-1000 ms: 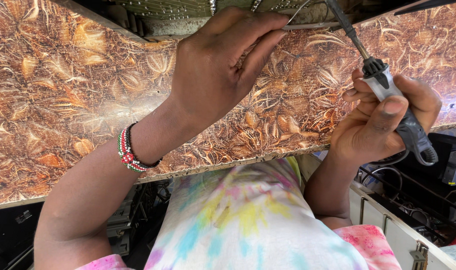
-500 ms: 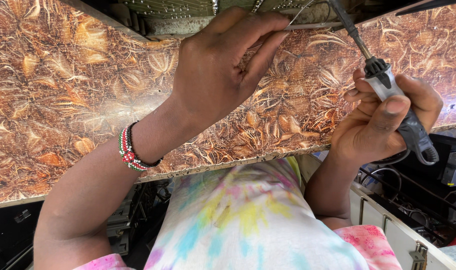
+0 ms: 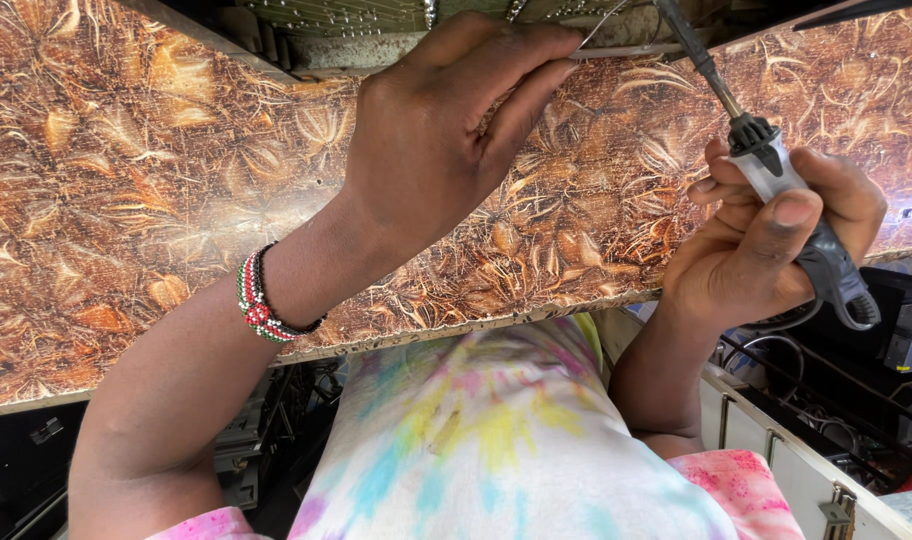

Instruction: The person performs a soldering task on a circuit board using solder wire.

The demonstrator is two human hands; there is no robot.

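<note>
Head view. Compared with the pictures from a second and half a second ago, nothing has visibly shifted: both hands occupy the same places, so the work is in a steady, held phase.

The right hand (image 3: pixel 766 250) is closed around the grey handle of the soldering iron (image 3: pixel 776 180), at 3 o'clock in the frame. The iron's long axis runs from 4 o'clock at the handle to 11 o'clock at the tip; the tip points up and away, toward the circuit board (image 3: pixel 346 15) at the top edge.

The left hand (image 3: pixel 436 130), at 12 o'clock, pinches a thin solder wire (image 3: pixel 601 22) over the patterned brown tabletop (image 3: pixel 126 200). A beaded bracelet (image 3: pixel 256 300) circles its wrist.
</note>
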